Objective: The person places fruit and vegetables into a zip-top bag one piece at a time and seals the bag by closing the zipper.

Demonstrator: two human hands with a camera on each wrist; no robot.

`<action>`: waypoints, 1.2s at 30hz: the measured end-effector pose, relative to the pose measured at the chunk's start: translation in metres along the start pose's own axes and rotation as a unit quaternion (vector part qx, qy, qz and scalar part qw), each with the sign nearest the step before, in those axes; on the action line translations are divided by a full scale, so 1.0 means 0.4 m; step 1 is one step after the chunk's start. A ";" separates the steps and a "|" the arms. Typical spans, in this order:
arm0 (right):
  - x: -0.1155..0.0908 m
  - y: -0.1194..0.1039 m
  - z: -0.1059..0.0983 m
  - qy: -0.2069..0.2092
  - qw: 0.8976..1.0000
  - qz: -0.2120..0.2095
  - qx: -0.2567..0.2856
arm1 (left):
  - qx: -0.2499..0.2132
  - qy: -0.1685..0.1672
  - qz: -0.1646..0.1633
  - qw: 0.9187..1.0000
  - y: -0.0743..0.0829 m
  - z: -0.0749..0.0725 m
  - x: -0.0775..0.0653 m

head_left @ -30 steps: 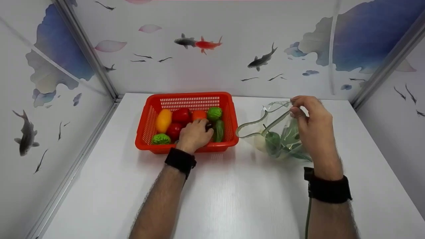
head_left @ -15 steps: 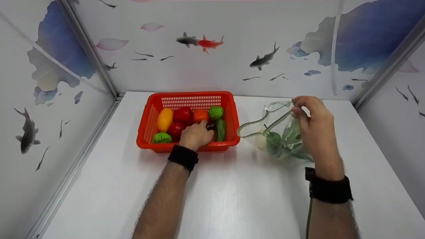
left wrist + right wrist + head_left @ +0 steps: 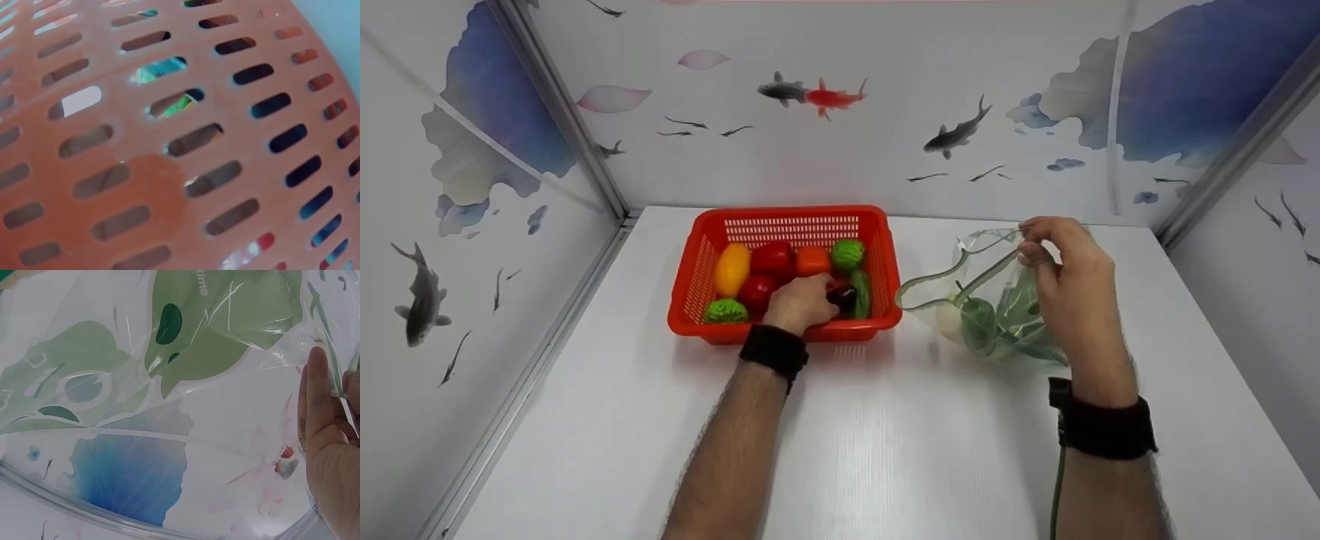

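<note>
My left hand reaches into the red plastic basket. Its thumb and fingers grip a dark toy eggplant, whose end sticks out on the right. The left wrist view shows mainly the slotted basket wall, which hides the fingers. My right hand pinches the rim of a clear plastic bag and holds its mouth up towards the basket. Inside the bag are a green fruit and a pale round item. Green print on the bag fills much of the right wrist view.
Around the left hand lie a yellow mango, red fruits, an orange item, green textured balls and a cucumber. The white table is enclosed by printed walls.
The left hand has shifted slightly within the basket, and more of the dark eggplant shows beside its fingers. The right hand and bag stay nearly still.
</note>
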State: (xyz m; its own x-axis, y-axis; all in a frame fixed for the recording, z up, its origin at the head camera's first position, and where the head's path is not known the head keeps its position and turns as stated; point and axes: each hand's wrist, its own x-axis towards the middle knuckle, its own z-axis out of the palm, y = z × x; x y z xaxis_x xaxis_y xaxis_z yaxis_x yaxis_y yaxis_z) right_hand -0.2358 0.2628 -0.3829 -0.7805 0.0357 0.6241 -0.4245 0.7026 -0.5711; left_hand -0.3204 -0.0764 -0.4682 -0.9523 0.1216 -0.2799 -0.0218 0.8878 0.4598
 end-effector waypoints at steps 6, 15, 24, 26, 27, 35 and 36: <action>0.001 0.000 -0.001 -0.003 1.000 0.001 0.001 | 0.004 0.013 0.012 1.000 0.000 0.004 0.002; -0.001 0.000 -0.002 -0.005 1.000 0.006 0.004 | 0.007 0.030 0.073 0.997 -0.003 0.007 0.005; 0.001 -0.001 -0.003 -0.003 1.000 0.003 0.000 | 0.010 0.081 0.106 0.991 -0.006 0.010 0.005; 0.001 -0.002 -0.004 -0.004 1.000 0.004 0.000 | 0.008 0.098 0.109 0.989 -0.007 0.014 0.004; 0.001 -0.002 -0.004 -0.005 1.000 0.004 0.000 | 0.006 0.106 0.110 0.988 -0.007 0.016 0.004; -0.001 -0.005 -0.007 -0.009 1.000 0.012 -0.002 | -0.008 0.166 0.133 0.977 -0.006 0.020 -0.002; -0.001 -0.005 -0.007 -0.009 1.000 0.012 -0.002 | -0.013 0.170 0.134 0.976 -0.007 0.019 -0.002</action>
State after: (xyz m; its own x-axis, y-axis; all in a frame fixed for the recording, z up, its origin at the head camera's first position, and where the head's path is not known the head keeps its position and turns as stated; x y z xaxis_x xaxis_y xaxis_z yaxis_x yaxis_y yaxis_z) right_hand -0.2335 0.2635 -0.3806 -0.7987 0.0407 0.6004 -0.4030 0.7048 -0.5838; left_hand -0.3174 -0.0753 -0.4757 -0.9705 0.1901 0.1485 0.2395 0.8322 0.5000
